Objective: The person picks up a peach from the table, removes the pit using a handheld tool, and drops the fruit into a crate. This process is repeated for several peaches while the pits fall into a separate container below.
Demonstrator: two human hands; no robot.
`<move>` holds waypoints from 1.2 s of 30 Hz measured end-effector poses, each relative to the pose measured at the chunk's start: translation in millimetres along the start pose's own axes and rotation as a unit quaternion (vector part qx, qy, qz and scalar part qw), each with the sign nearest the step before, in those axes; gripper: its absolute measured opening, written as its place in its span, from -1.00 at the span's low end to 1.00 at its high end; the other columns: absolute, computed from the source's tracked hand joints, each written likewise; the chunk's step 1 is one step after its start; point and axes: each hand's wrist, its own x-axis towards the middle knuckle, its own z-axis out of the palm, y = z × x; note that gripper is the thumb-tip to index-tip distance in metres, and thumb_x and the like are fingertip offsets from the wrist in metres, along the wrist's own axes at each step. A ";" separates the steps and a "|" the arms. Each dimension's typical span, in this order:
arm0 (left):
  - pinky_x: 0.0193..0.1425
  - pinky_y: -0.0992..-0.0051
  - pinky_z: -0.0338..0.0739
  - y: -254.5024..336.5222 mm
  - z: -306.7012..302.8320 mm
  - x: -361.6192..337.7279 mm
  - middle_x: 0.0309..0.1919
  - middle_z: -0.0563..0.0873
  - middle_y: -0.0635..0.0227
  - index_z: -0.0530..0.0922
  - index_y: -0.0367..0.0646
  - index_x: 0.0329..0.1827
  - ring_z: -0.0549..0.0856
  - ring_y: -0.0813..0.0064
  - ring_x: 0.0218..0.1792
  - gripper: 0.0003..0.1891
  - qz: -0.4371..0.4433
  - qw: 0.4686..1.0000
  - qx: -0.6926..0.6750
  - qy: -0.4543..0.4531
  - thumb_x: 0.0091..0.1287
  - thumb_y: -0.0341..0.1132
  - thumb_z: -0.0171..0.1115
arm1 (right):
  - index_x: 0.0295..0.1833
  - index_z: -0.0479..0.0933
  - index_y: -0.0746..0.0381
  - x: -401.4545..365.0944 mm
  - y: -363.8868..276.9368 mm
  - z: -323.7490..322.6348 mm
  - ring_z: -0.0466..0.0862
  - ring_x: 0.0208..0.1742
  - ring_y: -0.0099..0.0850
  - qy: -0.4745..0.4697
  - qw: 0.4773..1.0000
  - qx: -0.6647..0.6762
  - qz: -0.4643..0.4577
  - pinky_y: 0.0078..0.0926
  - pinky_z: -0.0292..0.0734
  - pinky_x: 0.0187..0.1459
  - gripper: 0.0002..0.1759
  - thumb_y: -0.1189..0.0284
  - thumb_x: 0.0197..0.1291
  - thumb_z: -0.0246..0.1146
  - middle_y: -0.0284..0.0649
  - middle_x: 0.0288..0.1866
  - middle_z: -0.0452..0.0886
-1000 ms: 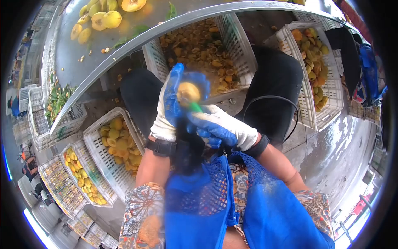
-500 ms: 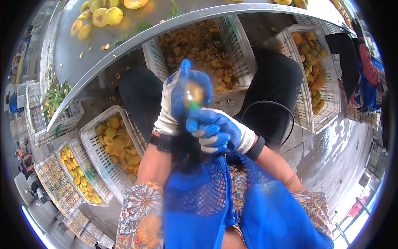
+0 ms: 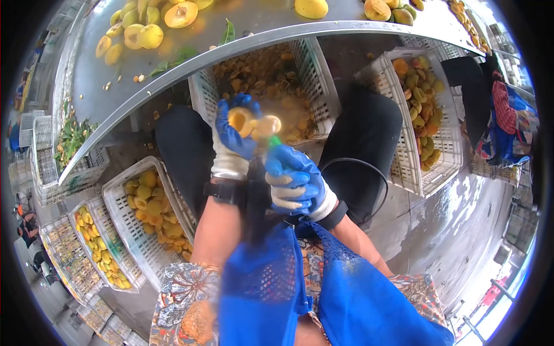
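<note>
My left hand (image 3: 231,138), in a blue-coated glove, is curled round a yellow peach half (image 3: 238,119) whose hollow side faces up. My right hand (image 3: 297,183), gloved the same way, is closed on a small tool with a green handle (image 3: 274,140). A pale round piece (image 3: 269,125) shows at the tool's tip beside the fruit; blur hides whether it is the tool's head or a bit of fruit. Both hands are above a white crate (image 3: 326,81) of brownish-yellow scraps between my knees.
Over the crate runs the metal table edge (image 3: 248,40). Cut peaches (image 3: 141,36) and a leaf (image 3: 228,32) lie on the table. A crate of fruit pieces (image 3: 412,173) stands right, another (image 3: 124,222) left. A person in a red checked sleeve (image 3: 502,109) is at far right.
My left hand has turned and opened out, so the peach half's hollow now shows. The tool tip has come away from over the left palm. The camera view has shifted slightly.
</note>
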 end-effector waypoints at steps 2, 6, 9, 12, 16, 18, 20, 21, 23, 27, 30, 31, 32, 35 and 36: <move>0.15 0.21 0.61 6.8 19.4 -4.7 -0.10 0.73 0.20 0.59 -0.25 0.06 0.69 0.19 0.01 -0.49 0.038 0.989 0.075 0.121 0.49 0.10 0.07 | -0.04 0.53 0.32 -2.9 -6.3 1.5 0.26 -0.80 -0.72 0.105 0.991 -0.056 -0.059 -0.61 0.24 -0.70 -0.54 0.13 0.57 -0.05 -0.53 -0.60 0.36; 0.10 0.27 0.65 44.4 65.5 -35.6 0.07 0.73 0.19 0.59 -0.19 0.16 0.72 0.19 0.04 -0.48 0.059 0.984 0.157 0.057 0.52 0.10 -0.01 | -0.13 0.53 0.27 3.5 -21.3 38.3 0.40 -0.73 -0.62 0.327 0.766 -0.541 -0.115 -0.58 0.30 -0.62 -0.62 0.14 0.50 0.09 -0.44 -0.59 0.44; 0.14 0.27 0.64 81.7 81.5 -78.5 0.11 0.70 0.11 0.54 -0.22 0.25 0.71 0.20 0.08 -0.49 0.213 0.907 0.355 0.073 0.54 0.04 -0.01 | -0.16 0.49 0.34 13.2 -31.6 14.4 0.62 -0.57 -0.37 0.393 0.495 -0.765 -0.128 -0.35 0.49 -0.49 -0.60 0.15 0.43 0.15 -0.18 -0.52 0.59; 0.15 0.28 0.63 156.6 62.9 -128.0 0.06 0.71 0.10 0.55 -0.23 0.25 0.71 0.26 0.08 -0.52 0.248 0.872 0.408 0.107 0.53 -0.01 0.06 | -0.19 0.46 0.33 18.0 -24.9 27.2 0.67 -0.53 -0.19 0.421 0.503 -0.748 -0.099 -0.21 0.51 -0.45 -0.61 0.16 0.41 0.16 -0.01 -0.50 0.62; 0.05 0.35 0.59 215.8 34.0 -204.5 -0.08 0.75 0.22 0.64 -0.23 0.05 0.72 0.34 -0.05 -0.64 0.201 0.692 0.603 0.342 0.47 -0.09 0.22 | -0.21 0.45 0.35 15.8 -20.2 8.1 0.66 -0.53 -0.15 0.386 0.458 -0.796 -0.089 -0.21 0.49 -0.47 -0.61 0.17 0.41 0.16 -0.02 -0.54 0.60; 0.05 0.32 0.59 248.7 -13.3 -229.3 -0.05 0.75 0.17 0.66 -0.24 0.04 0.73 0.23 -0.08 -0.64 0.135 0.353 0.847 0.373 0.37 -0.13 0.33 | -0.20 0.45 0.35 13.7 -19.9 5.4 0.68 -0.50 -0.16 0.354 0.410 -0.835 -0.100 -0.20 0.50 -0.46 -0.61 0.17 0.41 0.15 -0.01 -0.53 0.61; 0.19 0.38 0.53 226.1 14.0 -206.1 0.07 0.72 0.16 0.65 -0.22 0.11 0.69 0.23 0.04 -0.65 0.208 0.205 0.892 0.345 0.35 -0.22 0.35 | -0.14 0.47 0.36 14.7 -21.7 12.9 0.70 -0.42 -0.10 0.378 0.429 -0.817 -0.079 -0.18 0.54 -0.37 -0.57 0.13 0.40 0.17 0.04 -0.48 0.63; 0.23 0.39 0.51 212.7 47.9 -178.1 0.11 0.71 0.15 0.64 -0.23 0.14 0.68 0.26 0.09 -0.65 0.287 0.300 0.853 0.318 0.36 -0.26 0.34 | -0.13 0.48 0.37 14.9 -22.5 23.2 0.70 -0.40 -0.07 0.390 0.452 -0.799 -0.070 -0.17 0.55 -0.34 -0.57 0.13 0.39 0.17 0.05 -0.45 0.64; 0.25 0.49 0.50 174.0 123.1 -118.6 0.17 0.68 0.24 0.58 -0.32 0.25 0.63 0.50 0.13 -0.62 0.262 0.559 0.753 0.226 0.44 -0.33 0.24 | -0.10 0.48 0.37 13.3 -25.8 33.3 0.70 -0.36 -0.02 0.406 0.473 -0.780 -0.061 -0.16 0.57 -0.28 -0.55 0.12 0.38 0.19 0.06 -0.41 0.66; 0.27 0.38 0.45 118.6 197.5 6.9 0.10 0.68 0.27 0.69 -0.11 0.10 0.61 0.32 0.15 -0.69 0.246 0.442 0.853 -0.125 0.38 -0.23 0.18 | -0.03 0.49 0.38 7.4 -33.7 27.5 0.69 -0.26 0.05 0.415 0.461 -0.781 -0.070 -0.12 0.58 -0.18 -0.53 0.11 0.36 0.21 0.08 -0.31 0.67; 0.40 0.35 0.39 99.4 189.6 96.8 0.26 0.54 0.21 0.65 0.03 0.17 0.47 0.19 0.33 -0.69 0.180 0.238 0.880 -0.369 0.42 -0.30 0.13 | 0.03 0.50 0.35 2.3 -36.5 4.4 0.67 -0.13 0.14 0.420 0.482 -0.761 -0.113 -0.06 0.53 -0.11 -0.48 0.05 0.34 0.22 0.21 -0.20 0.65; 0.45 0.32 0.35 97.8 171.2 120.1 0.27 0.53 0.20 0.59 0.06 0.25 0.44 0.18 0.35 -0.64 0.190 0.147 0.876 -0.418 0.42 -0.32 0.09 | 0.04 0.50 0.34 3.4 -37.4 4.8 0.67 -0.11 0.14 0.424 0.484 -0.758 -0.104 -0.07 0.53 -0.10 -0.48 0.05 0.34 0.22 0.21 -0.18 0.65; 0.47 0.30 0.32 94.5 180.3 119.7 0.27 0.53 0.20 0.52 0.05 0.31 0.44 0.19 0.36 -0.64 0.074 0.191 0.907 -0.367 0.48 -0.23 0.04 | 0.06 0.50 0.33 2.8 -38.3 2.9 0.67 -0.09 0.14 0.430 0.489 -0.753 -0.093 -0.07 0.53 -0.10 -0.48 0.05 0.34 0.21 0.22 -0.17 0.65; 0.47 0.29 0.30 113.7 204.1 76.0 0.26 0.53 0.21 0.49 -0.01 0.32 0.45 0.18 0.34 -0.63 -0.042 0.283 0.924 -0.252 0.56 -0.14 -0.04 | 0.00 0.51 0.31 7.4 -42.3 -9.0 0.57 -0.39 -0.34 0.440 0.497 -0.741 -0.102 -0.37 0.47 -0.38 -0.61 0.16 0.38 0.24 -0.15 -0.37 0.58; 0.47 0.30 0.30 123.8 210.1 60.6 0.25 0.53 0.20 0.48 -0.01 0.33 0.46 0.18 0.33 -0.62 -0.082 0.246 0.939 -0.228 0.57 -0.11 -0.06 | -0.04 0.51 0.30 8.2 -42.4 -13.5 0.51 -0.55 -0.56 0.439 0.501 -0.737 -0.111 -0.51 0.44 -0.52 -0.68 0.23 0.40 0.25 -0.32 -0.48 0.54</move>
